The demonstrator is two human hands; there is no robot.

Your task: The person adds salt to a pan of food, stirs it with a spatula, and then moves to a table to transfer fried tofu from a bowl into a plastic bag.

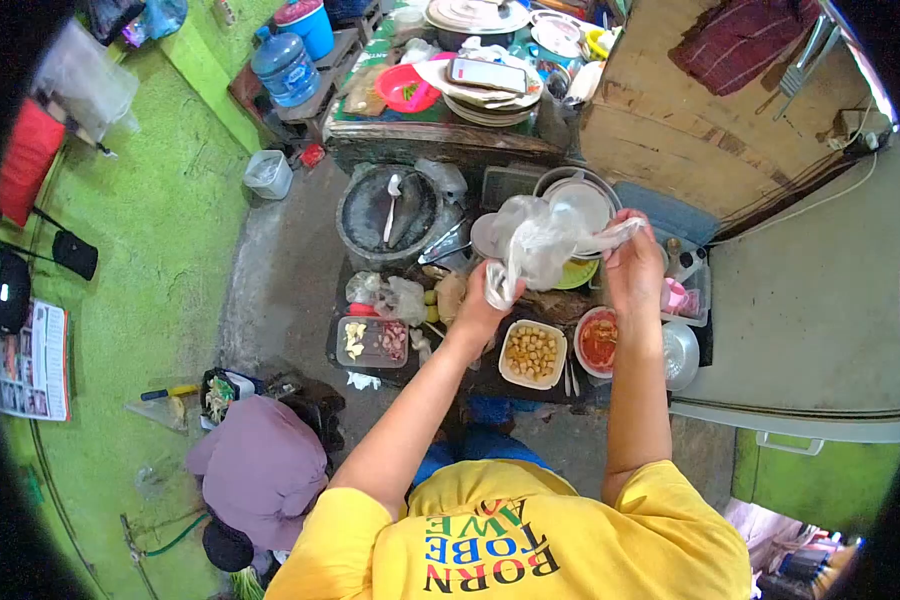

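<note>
A clear plastic bag is stretched between my two hands above the low table. My left hand is closed round its lower left end, and my right hand pinches its twisted right end. Whatever the bag may contain, I cannot make out. Below my hands stand a square tub of browned cubes and a bowl of red sauce, partly behind my right forearm. Left of my left hand is a clear box with pale and reddish chopped pieces.
A stone mortar with a spoon stands at the back left, stacked bowls behind the bag. On the table beyond, a phone lies on plates. A person in a purple top crouches at the lower left.
</note>
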